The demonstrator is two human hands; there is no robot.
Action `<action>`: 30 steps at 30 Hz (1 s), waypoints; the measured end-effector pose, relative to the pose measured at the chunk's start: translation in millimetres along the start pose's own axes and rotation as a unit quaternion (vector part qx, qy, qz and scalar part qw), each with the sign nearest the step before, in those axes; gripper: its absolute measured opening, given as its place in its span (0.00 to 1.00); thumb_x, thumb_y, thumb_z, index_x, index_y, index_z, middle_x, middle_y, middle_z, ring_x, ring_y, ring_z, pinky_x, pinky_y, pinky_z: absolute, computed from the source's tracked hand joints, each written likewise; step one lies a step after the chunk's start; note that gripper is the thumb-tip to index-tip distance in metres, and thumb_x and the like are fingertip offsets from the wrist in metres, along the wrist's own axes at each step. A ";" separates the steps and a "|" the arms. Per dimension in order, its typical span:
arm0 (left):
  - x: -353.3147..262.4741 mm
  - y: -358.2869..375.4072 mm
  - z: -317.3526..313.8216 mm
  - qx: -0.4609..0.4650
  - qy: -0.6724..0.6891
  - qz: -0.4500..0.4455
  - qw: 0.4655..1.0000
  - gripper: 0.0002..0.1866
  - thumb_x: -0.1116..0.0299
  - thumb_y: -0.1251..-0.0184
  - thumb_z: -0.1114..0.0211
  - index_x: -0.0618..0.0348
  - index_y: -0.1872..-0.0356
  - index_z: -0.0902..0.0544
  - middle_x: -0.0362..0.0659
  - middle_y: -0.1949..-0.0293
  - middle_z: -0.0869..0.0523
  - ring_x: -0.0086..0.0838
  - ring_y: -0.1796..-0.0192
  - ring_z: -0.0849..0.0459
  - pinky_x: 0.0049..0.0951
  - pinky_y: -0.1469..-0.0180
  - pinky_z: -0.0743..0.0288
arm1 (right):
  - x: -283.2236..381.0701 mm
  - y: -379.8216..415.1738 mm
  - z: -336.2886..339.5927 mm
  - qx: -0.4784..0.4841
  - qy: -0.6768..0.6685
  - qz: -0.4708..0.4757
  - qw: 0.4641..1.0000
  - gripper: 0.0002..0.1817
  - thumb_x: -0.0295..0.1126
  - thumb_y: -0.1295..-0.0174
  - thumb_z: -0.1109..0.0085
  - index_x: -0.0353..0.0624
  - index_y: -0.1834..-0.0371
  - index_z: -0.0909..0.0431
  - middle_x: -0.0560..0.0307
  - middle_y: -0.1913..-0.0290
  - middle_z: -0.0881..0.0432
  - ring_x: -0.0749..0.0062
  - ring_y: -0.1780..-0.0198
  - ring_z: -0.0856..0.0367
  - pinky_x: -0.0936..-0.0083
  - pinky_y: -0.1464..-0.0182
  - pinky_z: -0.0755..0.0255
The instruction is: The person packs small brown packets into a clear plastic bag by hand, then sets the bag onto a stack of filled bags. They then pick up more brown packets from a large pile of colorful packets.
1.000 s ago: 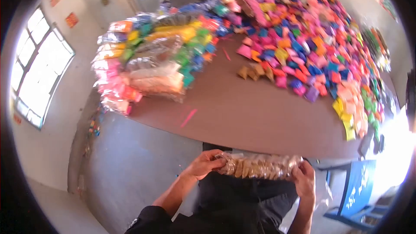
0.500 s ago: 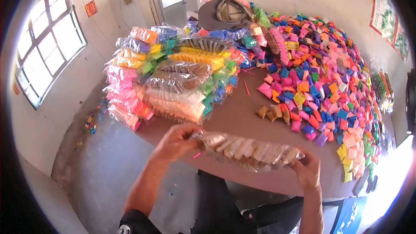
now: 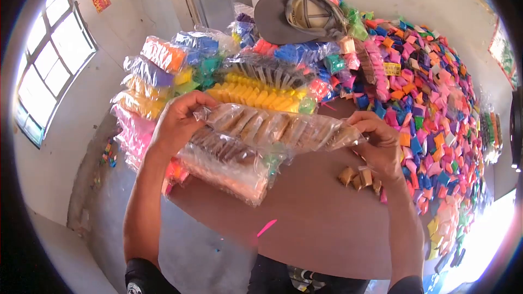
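A long clear plastic bag of brown packets (image 3: 272,126) is stretched between my two hands, above the front of a stack of filled bags. My left hand (image 3: 185,117) pinches its left end. At the other end, the fingers of my right hand (image 3: 378,141) are closed on the plastic. Below the bag lie a bag of darker brown packets (image 3: 223,147) and a bag of peach packets (image 3: 223,174). Just behind it is a bag of yellow packets (image 3: 256,95). A few loose brown packets (image 3: 359,178) lie on the table under my right hand.
A large heap of loose coloured packets (image 3: 425,92) covers the right side of the brown table (image 3: 327,228). A grey cap (image 3: 299,15) rests upside down on the bags at the back. Near the table's front edge lies a pink strip (image 3: 267,227).
Both hands have lifted the bag of brown packets forward from the table's front edge to over the stacked bags. The camera view has also shifted closer to the stack.
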State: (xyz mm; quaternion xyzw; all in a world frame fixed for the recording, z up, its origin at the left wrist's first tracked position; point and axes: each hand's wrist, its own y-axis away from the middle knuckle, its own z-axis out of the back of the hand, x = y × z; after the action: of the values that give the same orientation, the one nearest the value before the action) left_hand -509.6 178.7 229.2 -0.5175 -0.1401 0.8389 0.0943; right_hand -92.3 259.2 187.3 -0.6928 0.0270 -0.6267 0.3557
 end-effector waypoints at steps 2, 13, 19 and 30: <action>6.0 -23.9 15.2 0.003 -0.033 -0.005 0.999 0.24 0.94 0.49 0.43 0.63 0.51 0.15 0.41 0.49 0.10 0.26 0.43 0.13 0.29 0.36 0.22 | -13.4 -21.2 -6.7 -0.016 -0.023 -0.008 1.000 0.22 0.05 0.46 0.32 0.41 0.53 0.11 0.56 0.43 0.15 0.70 0.43 0.15 0.75 0.48 0.18; 4.1 -130.6 63.1 0.039 -0.474 -0.280 0.834 0.09 0.78 0.37 0.35 0.60 0.56 0.18 0.48 0.50 0.11 0.44 0.46 0.11 0.43 0.41 0.17 | -42.0 -86.0 -55.1 -0.023 0.336 0.167 0.927 0.21 0.16 0.55 0.25 0.43 0.56 0.14 0.55 0.50 0.12 0.52 0.44 0.14 0.59 0.43 0.18; 48.7 -123.2 42.9 0.087 -0.598 -0.269 0.750 0.08 0.74 0.38 0.37 0.59 0.58 0.20 0.48 0.55 0.16 0.41 0.49 0.15 0.44 0.32 0.25 | -72.7 -89.0 -62.2 0.064 0.379 0.171 0.907 0.18 0.24 0.50 0.30 0.41 0.53 0.15 0.51 0.43 0.15 0.48 0.38 0.17 0.56 0.40 0.18; 45.7 -110.5 38.2 0.116 -0.588 -0.156 0.785 0.09 0.75 0.36 0.40 0.61 0.56 0.21 0.51 0.51 0.18 0.45 0.44 0.17 0.46 0.27 0.29 | -78.1 -93.6 -72.1 0.035 0.369 0.121 0.921 0.22 0.18 0.52 0.31 0.42 0.50 0.14 0.51 0.40 0.16 0.45 0.37 0.17 0.56 0.36 0.17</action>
State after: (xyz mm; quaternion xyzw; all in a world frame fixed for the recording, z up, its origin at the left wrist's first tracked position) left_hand -562.7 291.6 243.8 0.1194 -0.1486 0.9646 0.1822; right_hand -211.2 333.7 167.5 -0.3910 0.2180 -0.7907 0.4175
